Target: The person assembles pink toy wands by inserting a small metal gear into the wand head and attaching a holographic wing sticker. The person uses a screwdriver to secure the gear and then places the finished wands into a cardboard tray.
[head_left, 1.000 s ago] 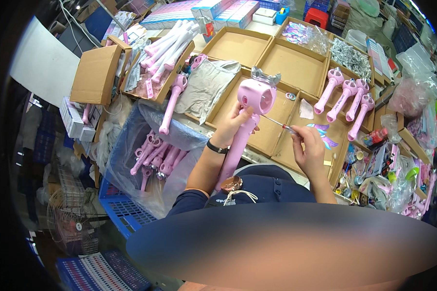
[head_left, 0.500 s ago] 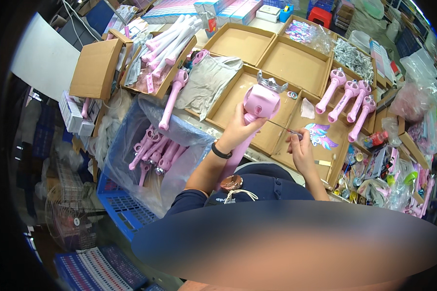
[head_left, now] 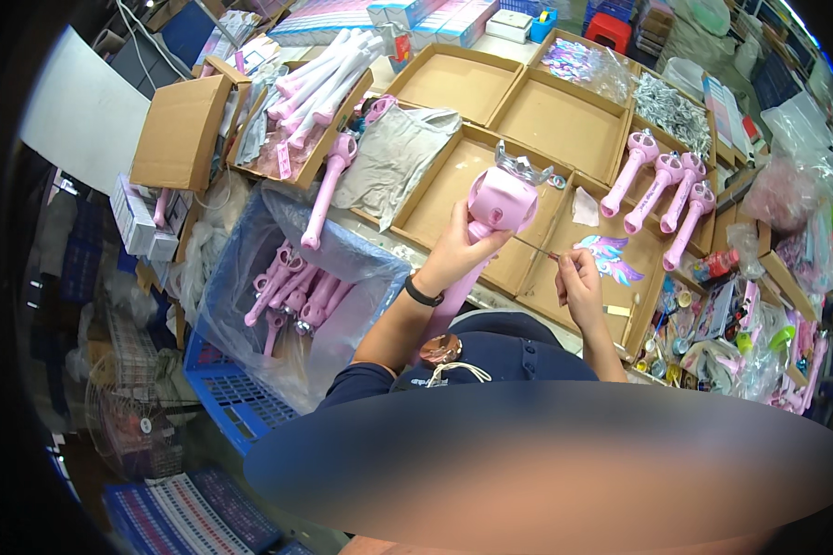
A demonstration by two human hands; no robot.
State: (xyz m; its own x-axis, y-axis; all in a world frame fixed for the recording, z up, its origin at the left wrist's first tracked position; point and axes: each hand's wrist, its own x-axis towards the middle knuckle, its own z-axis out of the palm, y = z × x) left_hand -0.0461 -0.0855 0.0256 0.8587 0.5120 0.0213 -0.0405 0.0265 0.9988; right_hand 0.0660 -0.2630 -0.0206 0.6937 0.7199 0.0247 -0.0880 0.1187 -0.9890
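My left hand is wrapped around a pink toy wand just under its round head, which bears a silver crown. The wand's handle slants back toward my body, partly hidden by my forearm. In my closed right hand is a thin rod-shaped tool, pointing left at the wand's head. Whether its tip touches the wand, I cannot tell. Beside that hand, a purple-blue wing-shaped piece lies in a shallow cardboard tray.
Several pink wands lie at the right; more fill a plastic-lined blue crate at my left. A grey cloth is draped by the trays. Silver pieces fill a box at the back right. Small pots crowd the right edge.
The wand's head has shifted slightly right and down and turned a little. My right hand has moved slightly down, with the tool still in it.
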